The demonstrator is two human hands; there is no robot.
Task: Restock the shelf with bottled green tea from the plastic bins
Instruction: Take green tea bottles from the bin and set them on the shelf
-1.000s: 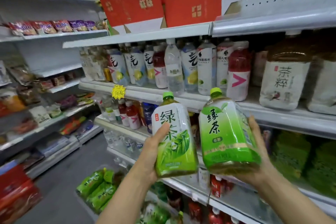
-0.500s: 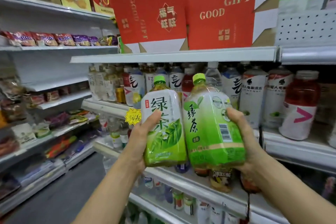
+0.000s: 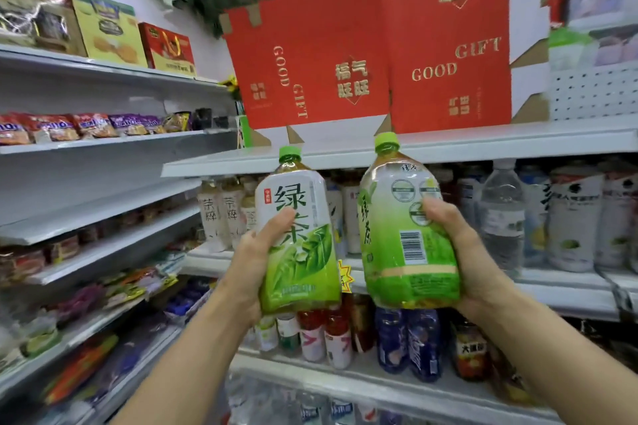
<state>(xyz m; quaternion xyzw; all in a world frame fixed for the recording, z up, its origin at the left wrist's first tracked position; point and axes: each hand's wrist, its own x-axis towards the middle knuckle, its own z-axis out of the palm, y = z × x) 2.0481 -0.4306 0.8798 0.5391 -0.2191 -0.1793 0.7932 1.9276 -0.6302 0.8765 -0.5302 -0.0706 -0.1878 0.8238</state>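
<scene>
Both hands are carrying green tea up toward the drinks shelf (image 3: 448,143), one btl each. Left hand (image 3: 250,262) is wrapping around the left bottle (image 3: 297,245) from its left side, thumb pressing across the front label, prob. to keep the label facing out for display. Right hand (image 3: 473,259) is gripping the right bottle (image 3: 404,238) from its right side, thumb on the back label w/ the barcode showing, so this one is prob. needing a turn before it goes in. Both btls are staying upright, caps up, side by side but apart, hanging in front of that shelf's edge, not resting on anything. Red gift boxes (image 3: 310,55) are sitting on top of that shelf; other drinks are filling the row under it. Plastic bins aren't in view.
</scene>
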